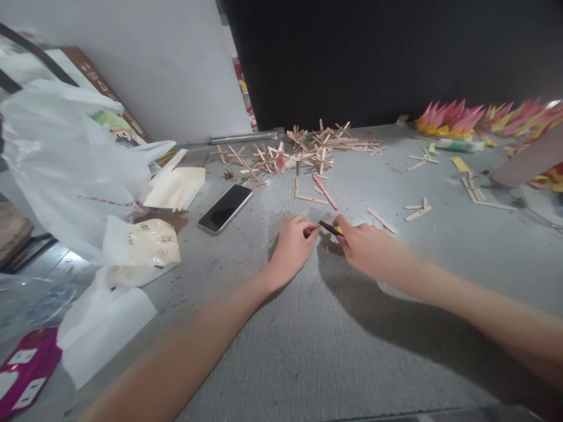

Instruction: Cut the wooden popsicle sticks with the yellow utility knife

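My left hand (294, 249) rests on the grey tabletop (281, 363) with thumb and fingers pinched together. Whatever sits in that pinch is too small to make out. Close on its right, my right hand (373, 249) is closed around a small black-and-yellow hand tool (331, 228). The tool's dark tip points at my left fingertips; I cannot tell whether they touch. Just beyond the hands lies a red-and-white patterned stick (325, 192). Wooden sticks joined in an L (311, 199) lie behind it, and a single wooden stick (381, 220) is beyond my right hand.
A smartphone (226, 208) lies left of my hands. Piled wooden sticks (308, 149) spread along the back. Plastic bags (74, 158), paper (105, 328) and a purple power strip (33, 375) fill the left side. Pink-and-yellow folded paper (455, 120) and a glue tube (460, 145) sit at the right.
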`<state>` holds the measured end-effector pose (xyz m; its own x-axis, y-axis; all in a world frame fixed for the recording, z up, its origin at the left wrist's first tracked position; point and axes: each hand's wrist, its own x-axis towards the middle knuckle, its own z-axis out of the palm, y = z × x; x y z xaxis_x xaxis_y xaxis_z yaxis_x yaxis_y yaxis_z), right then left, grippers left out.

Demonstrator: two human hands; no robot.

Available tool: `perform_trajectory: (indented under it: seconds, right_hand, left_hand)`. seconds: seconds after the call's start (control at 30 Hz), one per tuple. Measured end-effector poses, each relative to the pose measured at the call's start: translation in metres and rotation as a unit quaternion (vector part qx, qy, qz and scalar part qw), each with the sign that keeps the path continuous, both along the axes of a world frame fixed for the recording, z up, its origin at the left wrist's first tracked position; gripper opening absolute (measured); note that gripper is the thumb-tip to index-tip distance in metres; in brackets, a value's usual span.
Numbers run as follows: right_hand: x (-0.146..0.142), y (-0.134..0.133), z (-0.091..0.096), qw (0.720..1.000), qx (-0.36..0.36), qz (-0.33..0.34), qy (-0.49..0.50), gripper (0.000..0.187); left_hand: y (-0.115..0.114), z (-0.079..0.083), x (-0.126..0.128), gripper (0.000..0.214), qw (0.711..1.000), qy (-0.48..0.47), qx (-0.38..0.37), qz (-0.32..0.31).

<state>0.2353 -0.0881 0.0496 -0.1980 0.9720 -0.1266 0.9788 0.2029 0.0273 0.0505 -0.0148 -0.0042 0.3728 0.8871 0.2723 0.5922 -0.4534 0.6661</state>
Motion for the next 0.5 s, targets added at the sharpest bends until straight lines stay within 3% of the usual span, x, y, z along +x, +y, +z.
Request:
perform_trajectory:
  seconds: [0.13,0.3,0.5]
  right_hand:
    - [-0.007,-0.004,-0.003,0.999,-0.021,-0.014,-0.031,0.036]
    - [-0.012,-0.004,-0.011,0.998,0.001,-0.041,-0.041,0.040]
    - [-0.010,-0.004,-0.016,0.998,0.021,-0.053,-0.037,0.038]
  left_hand:
    - [0.000,-0.001,0.002,0.009,0.998,0.034,0.041,-0.011]
    - [0.002,0.000,0.002,0.014,0.993,0.093,0.059,-0.053]
    - [0.009,0.014,-0.005,0.023,0.930,0.288,0.162,-0.158]
